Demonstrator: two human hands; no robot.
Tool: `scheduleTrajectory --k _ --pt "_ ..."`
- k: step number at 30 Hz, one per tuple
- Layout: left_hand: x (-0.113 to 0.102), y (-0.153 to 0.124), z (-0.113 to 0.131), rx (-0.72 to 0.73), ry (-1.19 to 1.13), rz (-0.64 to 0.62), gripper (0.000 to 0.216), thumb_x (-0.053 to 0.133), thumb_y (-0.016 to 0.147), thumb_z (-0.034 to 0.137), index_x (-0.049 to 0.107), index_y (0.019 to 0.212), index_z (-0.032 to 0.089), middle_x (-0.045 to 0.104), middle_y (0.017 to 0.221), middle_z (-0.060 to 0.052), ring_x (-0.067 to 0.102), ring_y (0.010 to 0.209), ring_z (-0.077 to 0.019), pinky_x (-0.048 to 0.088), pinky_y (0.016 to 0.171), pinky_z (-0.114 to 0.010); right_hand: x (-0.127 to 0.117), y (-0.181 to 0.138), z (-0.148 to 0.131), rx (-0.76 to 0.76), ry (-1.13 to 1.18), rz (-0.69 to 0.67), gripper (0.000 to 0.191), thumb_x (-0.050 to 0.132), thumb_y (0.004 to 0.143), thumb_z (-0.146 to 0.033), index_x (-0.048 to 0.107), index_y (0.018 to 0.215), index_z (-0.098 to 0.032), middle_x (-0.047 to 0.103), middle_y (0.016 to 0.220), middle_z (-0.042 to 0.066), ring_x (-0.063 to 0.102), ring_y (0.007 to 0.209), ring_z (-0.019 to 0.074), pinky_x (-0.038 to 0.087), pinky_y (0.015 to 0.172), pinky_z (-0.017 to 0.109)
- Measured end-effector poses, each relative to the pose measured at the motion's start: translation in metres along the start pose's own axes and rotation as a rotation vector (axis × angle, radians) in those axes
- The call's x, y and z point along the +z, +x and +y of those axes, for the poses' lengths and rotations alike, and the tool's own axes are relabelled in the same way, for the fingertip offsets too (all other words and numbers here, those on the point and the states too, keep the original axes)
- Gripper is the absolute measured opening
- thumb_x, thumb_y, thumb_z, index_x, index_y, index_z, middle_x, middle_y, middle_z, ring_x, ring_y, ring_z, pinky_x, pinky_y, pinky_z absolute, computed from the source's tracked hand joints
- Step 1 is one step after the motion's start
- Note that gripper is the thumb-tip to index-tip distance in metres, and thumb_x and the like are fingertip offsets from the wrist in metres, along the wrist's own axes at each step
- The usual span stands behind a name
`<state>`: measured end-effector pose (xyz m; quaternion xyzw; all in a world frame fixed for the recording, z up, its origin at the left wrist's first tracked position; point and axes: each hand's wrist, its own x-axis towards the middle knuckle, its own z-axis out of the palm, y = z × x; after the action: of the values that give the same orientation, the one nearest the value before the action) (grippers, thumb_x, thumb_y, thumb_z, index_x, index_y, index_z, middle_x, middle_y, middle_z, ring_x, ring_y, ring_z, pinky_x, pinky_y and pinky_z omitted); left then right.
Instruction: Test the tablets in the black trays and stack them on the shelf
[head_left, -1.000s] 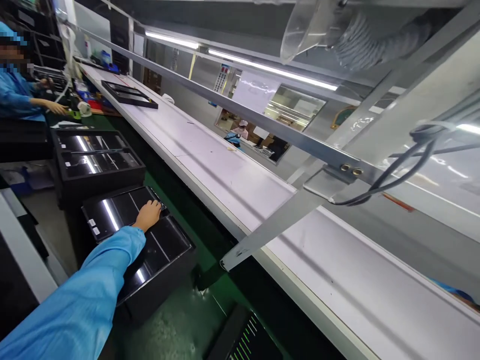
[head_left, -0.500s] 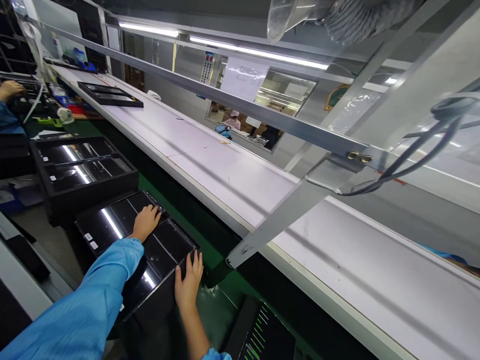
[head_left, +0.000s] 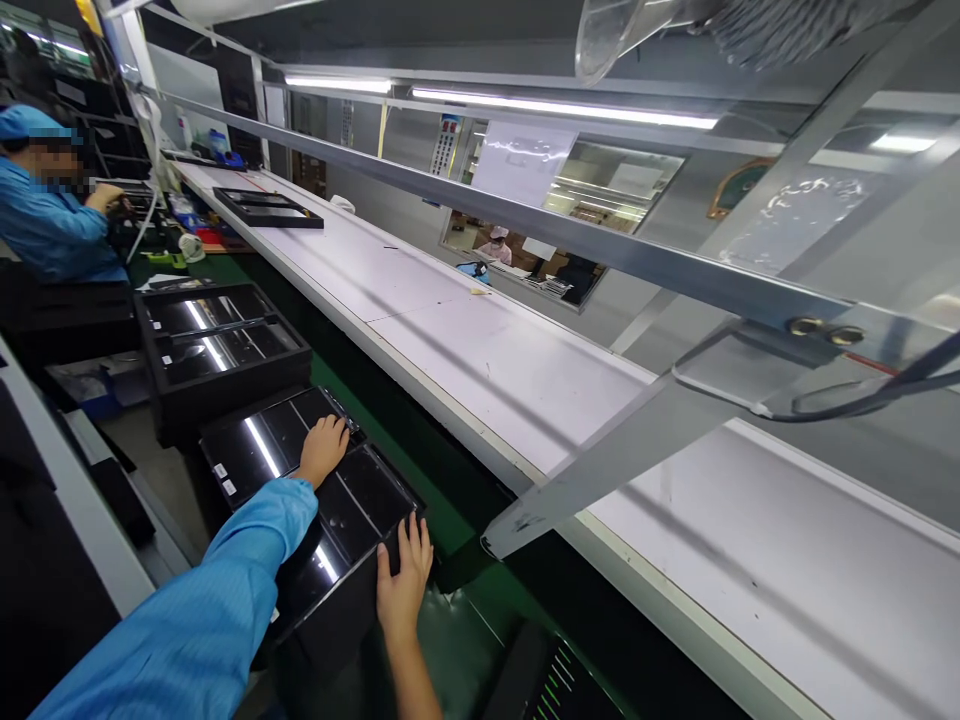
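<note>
A black tray (head_left: 352,500) of glossy black panels sits on the green bench in front of me. My left hand (head_left: 324,448) rests on the tray's far rim, fingers curled over the edge. My right hand (head_left: 403,578) presses flat against the tray's near right side, fingers stretched upward and together. A blue sleeve covers my left arm.
A second black tray (head_left: 225,345) of panels stands just beyond. A long white conveyor (head_left: 480,350) runs past on the right with a flat black tray (head_left: 266,207) far along it. A metal rail (head_left: 525,225) crosses overhead. A person in blue (head_left: 45,210) works at far left.
My right hand came into view and settled against the tray's near side. My left hand stayed on the far rim. The view shifted slightly.
</note>
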<state>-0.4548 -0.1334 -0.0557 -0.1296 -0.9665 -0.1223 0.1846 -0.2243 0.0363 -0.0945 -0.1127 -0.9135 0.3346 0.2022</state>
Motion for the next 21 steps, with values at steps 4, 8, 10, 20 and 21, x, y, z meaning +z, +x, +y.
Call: scheduleTrajectory --k 4,8,10,20,21 --pt "0.002 0.001 -0.002 0.000 -0.006 0.008 0.039 0.034 0.099 0.029 0.063 0.120 0.013 0.060 0.110 -0.014 0.053 0.105 -0.0280 0.046 0.088 -0.038 0.003 -0.001 0.002 -0.024 -0.032 0.025 0.051 0.048 0.097 -0.045 0.052 0.143 -0.021 0.044 0.153 0.010 0.034 0.145 0.0343 0.028 0.114 0.066" --pt "0.005 0.002 -0.004 0.005 -0.015 -0.001 0.038 0.035 0.098 0.027 0.063 0.120 0.013 0.060 0.111 -0.014 0.053 0.105 -0.0287 0.046 0.088 -0.039 0.005 -0.001 0.004 -0.033 -0.035 0.041 0.051 0.048 0.098 -0.045 0.052 0.142 -0.020 0.046 0.152 0.010 0.036 0.144 0.0340 0.029 0.113 0.066" --pt "0.005 0.002 -0.005 -0.001 -0.018 -0.003 0.039 0.035 0.098 0.027 0.063 0.121 0.013 0.060 0.112 -0.015 0.053 0.106 -0.0290 0.046 0.088 -0.040 0.006 -0.002 0.004 -0.044 -0.030 0.046 0.052 0.049 0.097 -0.044 0.052 0.142 -0.019 0.047 0.151 0.011 0.036 0.143 0.0331 0.030 0.113 0.064" --pt "0.000 -0.009 -0.003 0.009 -0.056 -0.015 0.040 0.035 0.097 0.026 0.054 0.129 0.011 0.056 0.129 -0.016 0.052 0.115 -0.0295 0.044 0.096 -0.040 0.000 -0.005 -0.001 -0.067 -0.055 0.056 0.049 0.048 0.097 -0.040 0.053 0.141 -0.019 0.050 0.148 0.012 0.038 0.142 0.0310 0.032 0.112 0.061" --pt "0.000 -0.010 -0.003 0.007 -0.057 -0.017 0.041 0.035 0.097 0.027 0.054 0.130 0.012 0.056 0.130 -0.016 0.052 0.116 -0.0296 0.043 0.096 -0.040 -0.001 -0.005 0.000 -0.074 -0.058 0.063 0.048 0.049 0.097 -0.040 0.053 0.140 -0.019 0.051 0.147 0.013 0.039 0.142 0.0308 0.032 0.112 0.061"
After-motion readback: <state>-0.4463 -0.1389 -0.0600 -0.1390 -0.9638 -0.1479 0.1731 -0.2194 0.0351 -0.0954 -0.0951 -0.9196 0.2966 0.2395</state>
